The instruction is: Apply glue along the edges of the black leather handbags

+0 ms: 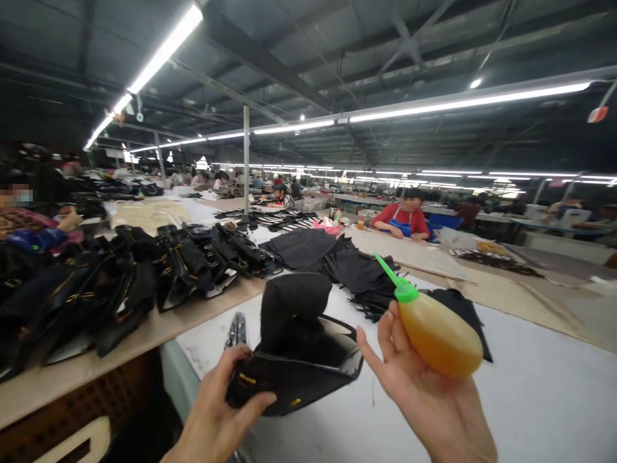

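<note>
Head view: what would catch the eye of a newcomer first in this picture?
The amber bottle with its green nozzle stands out, held up in the right hand at the lower right. Beside it, the left hand grips a folded black leather piece over the white table. On the tan bench at the left, many black leather goods lie in rows.

Both hands were bare. The left hand (216, 415), near left, and the right hand (434, 405), near right, showed uncovered wrists, unadorned fingers and short nails.
</note>
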`<state>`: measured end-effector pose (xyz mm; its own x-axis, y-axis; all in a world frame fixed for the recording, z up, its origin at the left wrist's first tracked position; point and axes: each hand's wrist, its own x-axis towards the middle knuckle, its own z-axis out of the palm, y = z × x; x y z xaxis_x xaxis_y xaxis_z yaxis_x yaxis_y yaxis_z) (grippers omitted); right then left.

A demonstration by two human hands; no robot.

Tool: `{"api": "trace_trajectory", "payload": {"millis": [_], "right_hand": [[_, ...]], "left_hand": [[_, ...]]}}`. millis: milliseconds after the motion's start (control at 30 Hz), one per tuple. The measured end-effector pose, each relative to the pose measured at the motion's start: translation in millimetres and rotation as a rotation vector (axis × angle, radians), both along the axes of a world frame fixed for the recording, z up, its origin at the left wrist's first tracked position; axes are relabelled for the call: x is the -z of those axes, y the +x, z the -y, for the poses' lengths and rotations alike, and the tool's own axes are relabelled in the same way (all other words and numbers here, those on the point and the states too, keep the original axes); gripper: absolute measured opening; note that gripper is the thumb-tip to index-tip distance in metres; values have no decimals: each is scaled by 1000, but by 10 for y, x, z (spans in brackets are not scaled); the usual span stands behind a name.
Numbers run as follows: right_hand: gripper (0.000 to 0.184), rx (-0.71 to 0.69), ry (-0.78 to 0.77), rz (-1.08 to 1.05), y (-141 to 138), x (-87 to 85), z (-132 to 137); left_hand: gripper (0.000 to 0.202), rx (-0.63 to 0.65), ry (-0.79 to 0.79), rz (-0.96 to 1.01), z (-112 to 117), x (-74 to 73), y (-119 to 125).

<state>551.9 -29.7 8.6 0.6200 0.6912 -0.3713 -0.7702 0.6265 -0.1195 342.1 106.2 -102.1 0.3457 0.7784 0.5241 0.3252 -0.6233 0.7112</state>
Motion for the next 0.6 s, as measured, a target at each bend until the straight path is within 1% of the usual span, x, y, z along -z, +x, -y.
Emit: {"api": "trace_trajectory", "payload": {"millis": [67, 167, 233, 267, 300, 333, 400, 467, 500, 533, 567, 600], "right_hand": [[32, -13, 0, 28, -61, -45, -132], [34, -29, 11, 87, -126, -54, -278], [36, -33, 23, 134, -163, -56, -346], [37, -41, 32, 156, -182, -65, -377], [38, -51, 34, 175, -204, -81, -409], [39, -59, 33, 195, -227, -104, -440], [41, -84, 26, 238, -274, -153, -498], [43, -110, 19, 289, -306, -166, -532], [45, -129, 28, 323, -308, -144, -535], [46, -153, 45, 356, -293, -93, -531], [47, -183, 83, 410, -259, -14, -528], [51, -220, 136, 465, -202, 95, -537]], "left_hand": [[40, 7, -120, -24, 60, -124, -23], [38, -21, -238, -99, 77, -289, -91], [42, -71, -267, -192, 49, -349, -193], [46, -106, -243, -266, 35, -368, -261], [49, -151, -183, -352, 28, -387, -335], [51, -205, -85, -438, 33, -413, -407], [47, -333, 198, -538, 87, -512, -512], [37, -403, 516, -514, 184, -701, -512], [32, -374, 658, -479, 234, -825, -463], [28, -277, 779, -469, 272, -959, -384], [25, -144, 861, -479, 288, -1091, -285], [21, 15, 889, -495, 275, -1210, -176]]}}
